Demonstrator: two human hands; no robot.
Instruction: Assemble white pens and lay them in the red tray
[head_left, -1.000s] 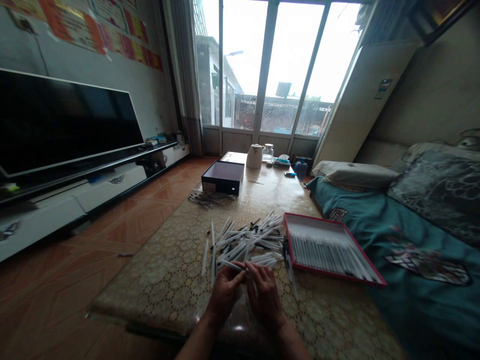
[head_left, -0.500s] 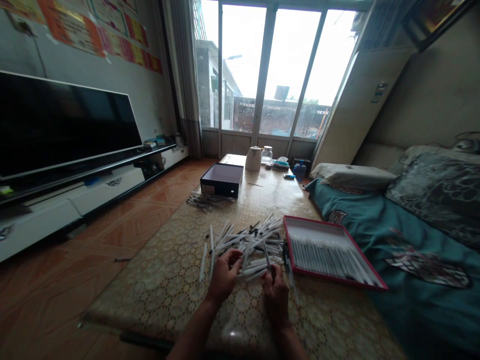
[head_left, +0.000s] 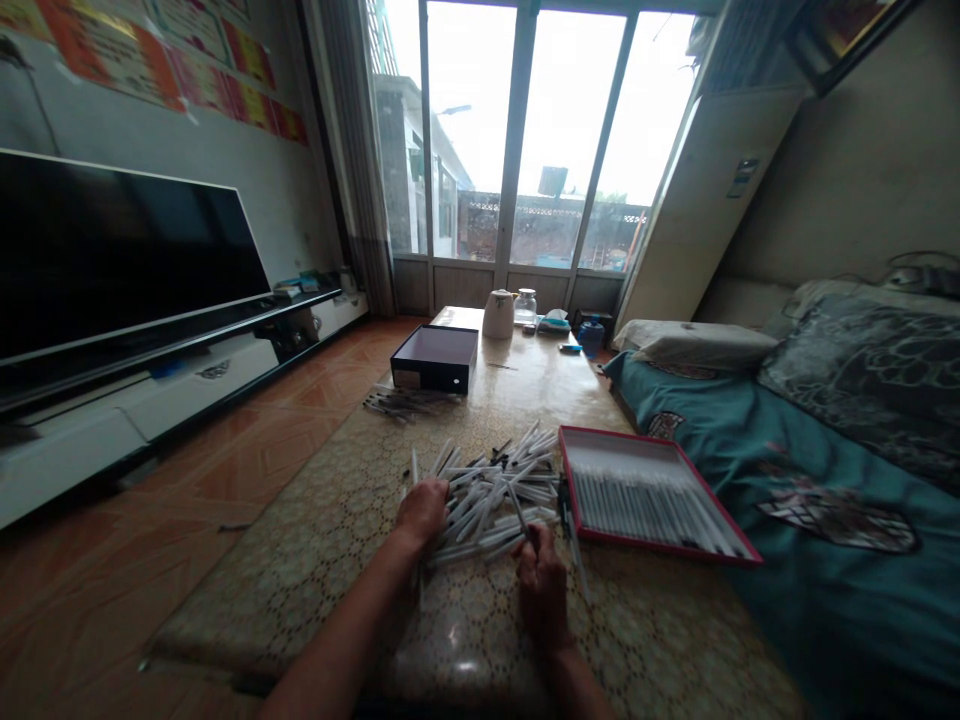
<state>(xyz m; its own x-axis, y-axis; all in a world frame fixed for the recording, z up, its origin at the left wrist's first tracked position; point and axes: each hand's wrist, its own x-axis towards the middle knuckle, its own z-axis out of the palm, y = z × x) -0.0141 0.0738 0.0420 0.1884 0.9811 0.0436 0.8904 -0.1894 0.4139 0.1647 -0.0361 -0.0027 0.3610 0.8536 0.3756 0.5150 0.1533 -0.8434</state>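
A loose pile of white pens (head_left: 495,490) lies on the low table (head_left: 337,560) in front of me. My left hand (head_left: 422,510) rests on the pile's left edge, fingers curled down among the pens; whether it grips one is hidden. My right hand (head_left: 541,585) is closed on a single pen (head_left: 519,510) that sticks up and away from it, near the pile's front. To the right sits a flat red-rimmed tray (head_left: 651,492) holding a neat row of pens.
A dark open box (head_left: 436,358) stands farther up the table with a small heap of dark pens (head_left: 405,403) before it. A kettle (head_left: 498,313) and a jar stand at the far end. A teal-covered bed (head_left: 817,520) borders the right side, a TV (head_left: 112,260) the left.
My left hand has moved forward and left onto the pile. My right hand has drawn right and holds one pen raised. The camera has drifted slightly right.
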